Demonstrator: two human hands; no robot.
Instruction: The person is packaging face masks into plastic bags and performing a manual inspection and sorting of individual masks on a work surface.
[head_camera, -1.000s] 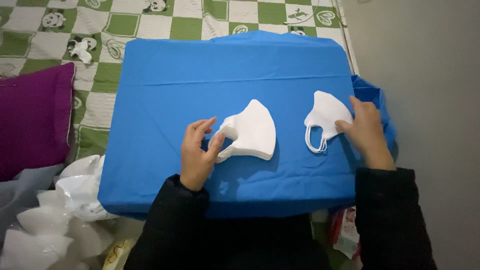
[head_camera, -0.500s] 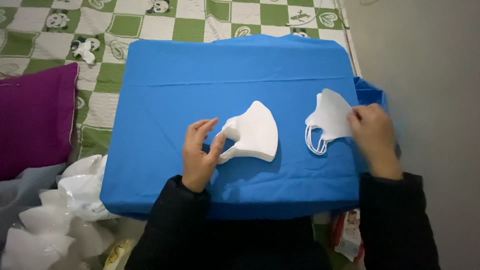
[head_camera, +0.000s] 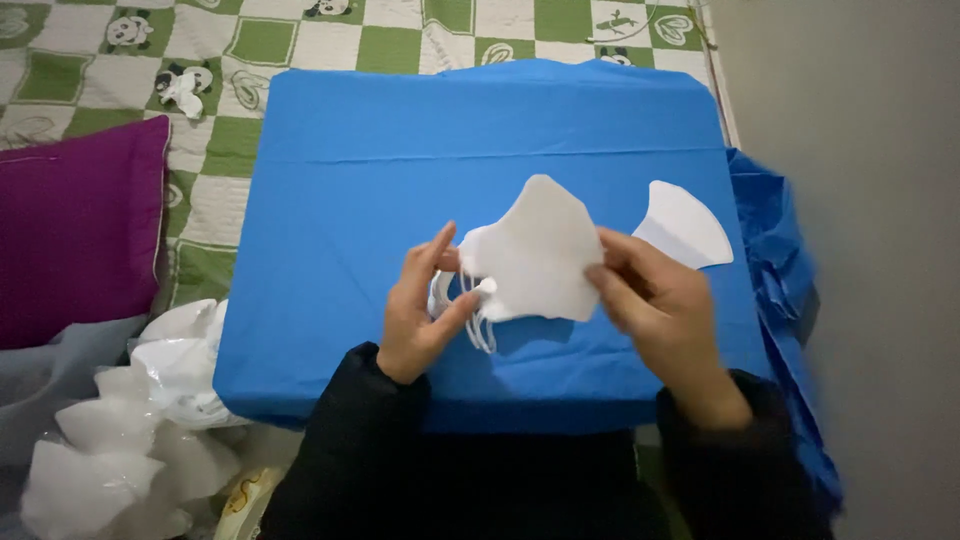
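Near the middle of the frame, both hands hold one white face mask (head_camera: 535, 255) lifted a little above the blue cloth (head_camera: 340, 190) that covers the work surface. The left hand (head_camera: 420, 305) pinches the mask's left edge between thumb and fingertips, close to the thin ear loops (head_camera: 478, 325) that dangle below; the right hand (head_camera: 655, 300) grips the opposite edge, thumb on top and fingers underneath. Both grips are narrow and closed on the mask itself.

To do this well, I'd judge the hold should stay at the outer edges, light and even on both sides, so the folded body keeps flat and the loops hang free rather than being trapped under a finger.

The mask is a folded, flat-sided kind, clean white, with a peaked top and a curved lower edge, and looks soft and slightly stiff. A second mask (head_camera: 685, 225) of the same shape lies on the cloth just to the right, partly behind the right hand. At the lower left sits a heap of clear plastic wrappers (head_camera: 130, 420)
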